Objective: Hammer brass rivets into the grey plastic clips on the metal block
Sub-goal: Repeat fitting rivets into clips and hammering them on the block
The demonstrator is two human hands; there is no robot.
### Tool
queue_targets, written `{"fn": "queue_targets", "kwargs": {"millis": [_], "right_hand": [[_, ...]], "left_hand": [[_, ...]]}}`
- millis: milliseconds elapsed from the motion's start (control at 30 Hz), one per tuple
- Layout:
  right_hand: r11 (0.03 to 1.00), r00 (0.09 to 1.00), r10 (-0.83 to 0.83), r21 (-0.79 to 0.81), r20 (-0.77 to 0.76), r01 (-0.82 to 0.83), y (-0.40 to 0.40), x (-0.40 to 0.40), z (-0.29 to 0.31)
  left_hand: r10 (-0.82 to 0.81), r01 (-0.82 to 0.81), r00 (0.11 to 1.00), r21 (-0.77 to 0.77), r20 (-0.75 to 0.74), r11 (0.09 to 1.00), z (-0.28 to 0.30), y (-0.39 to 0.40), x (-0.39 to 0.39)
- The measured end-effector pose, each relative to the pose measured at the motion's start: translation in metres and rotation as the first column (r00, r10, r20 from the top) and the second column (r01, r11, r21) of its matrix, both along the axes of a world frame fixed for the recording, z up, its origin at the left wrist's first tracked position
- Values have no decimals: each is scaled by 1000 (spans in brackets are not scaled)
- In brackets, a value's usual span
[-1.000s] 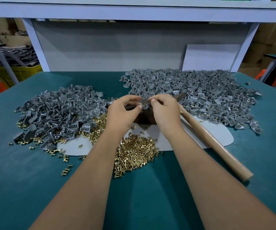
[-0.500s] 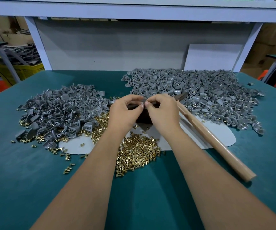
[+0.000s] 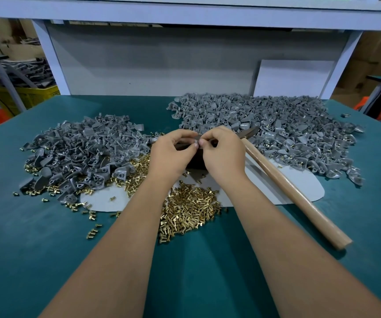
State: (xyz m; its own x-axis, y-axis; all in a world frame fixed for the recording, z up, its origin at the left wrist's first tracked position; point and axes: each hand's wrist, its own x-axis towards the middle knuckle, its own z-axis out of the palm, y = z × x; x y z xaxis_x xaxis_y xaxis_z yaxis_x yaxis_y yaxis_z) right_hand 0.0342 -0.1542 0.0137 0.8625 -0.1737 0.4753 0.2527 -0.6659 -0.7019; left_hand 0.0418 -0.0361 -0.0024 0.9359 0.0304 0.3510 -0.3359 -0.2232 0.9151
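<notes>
Both my hands have hardly moved, my left hand (image 3: 173, 154) and right hand (image 3: 222, 154) pinching a small grey clip (image 3: 196, 141) over the dark metal block (image 3: 195, 160), and the hammer (image 3: 295, 191) lies just right of my right hand, handle pointing back at me.

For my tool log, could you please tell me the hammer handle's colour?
Light tan, plain wood: the long wooden hammer handle, best seen in the head view.

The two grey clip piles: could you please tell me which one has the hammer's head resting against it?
The right-hand pile, the larger one; the hammer lies with its head at that pile's near-left edge, while the left pile borders loose brass rivets instead.
</notes>
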Motion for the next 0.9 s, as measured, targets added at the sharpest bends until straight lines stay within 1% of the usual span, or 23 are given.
{"fn": "queue_targets", "kwargs": {"millis": [200,367,400,433,500,533,567,633,767,833,900], "right_hand": [[998,996,-25,54,-91,30,0,2,0],[996,998,31,81,-63,-26,-6,2,-4],[993,997,52,113,-61,-45,-8,2,-4],[982,995,72,178,-66,-60,-10,2,-3],[927,990,108,369,-89,-68,-11,2,1],[898,989,116,436,-96,-63,-12,2,2],[887,988,118,457,-98,-60,-12,2,3],[913,989,118,402,-95,-70,-11,2,3],[984,993,79,167,-83,-65,-7,4,3],[998,996,46,41,-70,-43,-4,5,2],[999,998,12,-50,-56,-14,-2,6,2]], "left_hand": [[10,-10,1000,22,17,1000,0,0,-3],[23,-23,1000,35,7,999,1,0,-5],[29,-29,1000,37,3,999,0,0,-4],[37,-37,999,40,-2,999,0,0,-4],[55,-54,998,38,-13,998,0,0,-3],[58,-58,998,33,-17,998,1,0,-3],[57,-57,998,28,-21,998,1,0,-2],[49,-48,998,20,-26,999,1,0,-2],[26,-26,999,-8,-20,1000,1,0,-2],[23,-23,1000,-23,-18,999,1,0,-2],[17,-17,1000,-32,-10,999,1,0,-2]]}}
